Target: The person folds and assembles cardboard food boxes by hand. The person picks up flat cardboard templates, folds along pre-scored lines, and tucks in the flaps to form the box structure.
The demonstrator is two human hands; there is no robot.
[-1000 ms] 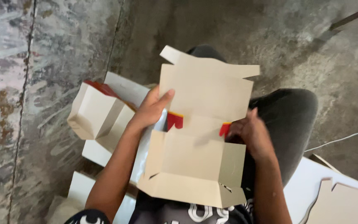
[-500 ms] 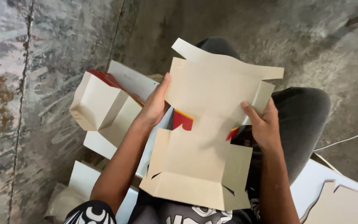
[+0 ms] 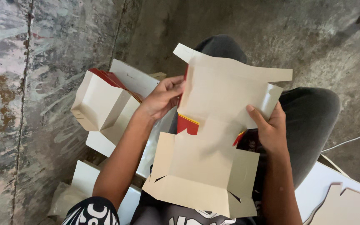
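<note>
While the flat cardboard box blank (image 3: pixel 217 137) lay spread over the person's lap (image 3: pixel 309 121), both hands gripped its upper panel at opposite side edges. The left hand (image 3: pixel 160 100) pinched the left edge, fingers curled together around it beside a red printed strip (image 3: pixel 187 124). The right hand (image 3: pixel 271 129) clamped the right edge, thumb pressed on the plain inner face and fingers hidden behind the card. The lower panel with its cut tabs hung toward the person's body. To fold well, it seemed wise to keep both grips level so the crease across the middle bent straight, and to press along the scored line rather than the open panel, which could buckle. A folded box (image 3: pixel 101 106) stood on a pile of flat white blanks (image 3: pixel 105 143) by the wall (image 3: pixel 17 83), near the left forearm.
</note>
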